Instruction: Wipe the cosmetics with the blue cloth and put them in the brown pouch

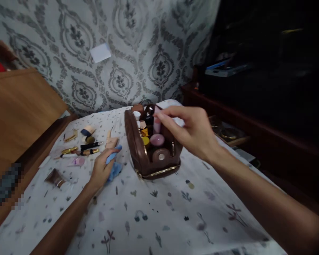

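Observation:
A brown makeup bag (159, 166) stands unzipped on the patterned cloth, full of bottles and jars. Above its opening, my right hand (196, 129) pinches the top of a pale pink tube (156, 124); the tube's lower end is down among the bag's contents. Close by inside are a round pink lid (157, 140), a yellow lid (145, 141) and a white cap (136, 115). To the left of the bag, my left hand (101, 168) is closed around a blue cloth (115, 171), part of which rests on the table. A beige tube (112, 142) lies just beyond those fingers.
Several cosmetics lie at the left, among them a black pen-like tube (90, 145), a pink bottle (77, 162) and a brown squeeze tube (54, 178). A wooden panel (23, 106) borders the left side. Dark furniture (244, 124) stands at the right, and a patterned wall (119, 53) behind.

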Action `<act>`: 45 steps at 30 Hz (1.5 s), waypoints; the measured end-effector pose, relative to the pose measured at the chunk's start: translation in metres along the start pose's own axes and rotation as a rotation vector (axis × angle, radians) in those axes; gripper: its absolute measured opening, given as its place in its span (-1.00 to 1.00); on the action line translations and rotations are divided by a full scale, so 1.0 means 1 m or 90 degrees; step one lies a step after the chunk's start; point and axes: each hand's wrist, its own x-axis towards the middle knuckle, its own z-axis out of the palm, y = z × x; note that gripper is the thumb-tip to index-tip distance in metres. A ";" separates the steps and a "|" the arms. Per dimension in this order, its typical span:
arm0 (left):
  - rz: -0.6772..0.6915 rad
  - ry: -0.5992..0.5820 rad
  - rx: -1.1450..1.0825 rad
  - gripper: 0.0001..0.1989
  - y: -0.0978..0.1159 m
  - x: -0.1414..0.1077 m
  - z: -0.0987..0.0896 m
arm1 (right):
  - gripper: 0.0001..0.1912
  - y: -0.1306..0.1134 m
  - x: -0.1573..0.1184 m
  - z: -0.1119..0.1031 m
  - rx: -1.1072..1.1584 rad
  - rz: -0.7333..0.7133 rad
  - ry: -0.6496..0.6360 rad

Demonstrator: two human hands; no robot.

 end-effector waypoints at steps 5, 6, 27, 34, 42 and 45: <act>-0.013 0.002 0.075 -0.67 -0.016 -0.006 0.011 | -0.80 -0.036 -0.058 0.025 0.028 -0.284 -0.025; -0.010 0.000 0.080 -0.66 -0.016 -0.007 0.013 | -0.79 -0.039 -0.065 0.036 0.032 -0.332 -0.054; -0.192 -0.060 0.265 -0.42 -0.041 -0.016 -0.014 | -0.68 0.013 -0.085 0.216 0.208 0.061 -0.230; -0.155 -0.076 0.185 -0.71 -0.019 -0.020 -0.007 | -0.60 0.015 -0.090 0.212 0.185 0.072 -0.193; -0.096 -0.027 0.016 -0.76 -0.028 -0.020 -0.004 | -0.49 0.020 -0.097 0.218 0.105 0.020 -0.218; -0.072 0.018 -0.021 -0.69 -0.033 -0.020 -0.003 | -0.49 0.018 -0.100 0.218 0.055 0.009 -0.238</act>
